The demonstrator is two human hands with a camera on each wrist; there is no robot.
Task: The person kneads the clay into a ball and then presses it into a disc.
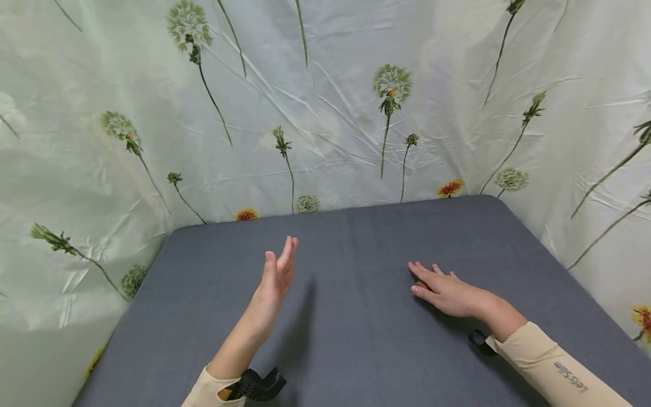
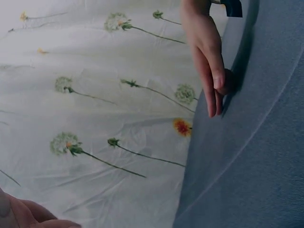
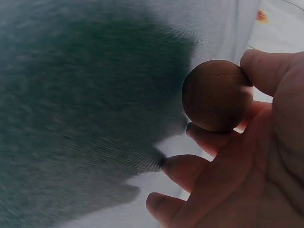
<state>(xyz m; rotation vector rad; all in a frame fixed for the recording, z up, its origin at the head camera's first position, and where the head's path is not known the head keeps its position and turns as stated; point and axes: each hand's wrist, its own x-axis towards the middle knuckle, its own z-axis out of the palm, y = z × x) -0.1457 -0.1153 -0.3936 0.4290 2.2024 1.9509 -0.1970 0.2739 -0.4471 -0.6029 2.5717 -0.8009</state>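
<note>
A small round brown ball with fine crack lines on its surface sits between the thumb and fingers of my right hand. The thumb presses it from one side and the fingers from the other. In the head view, the back of that right hand faces up low over the table and hides most of the ball. From the left wrist, part of the ball shows beside the thumb. My left hand is raised above the table's left half, fingers straight, thumb apart, holding nothing.
A dark grey cloth-covered table lies beneath both hands. Pale curtains printed with dandelions and flowers hang behind it and along both sides. Black wrist devices, one a curved black mount, stick out at the cuffs of the beige sleeves.
</note>
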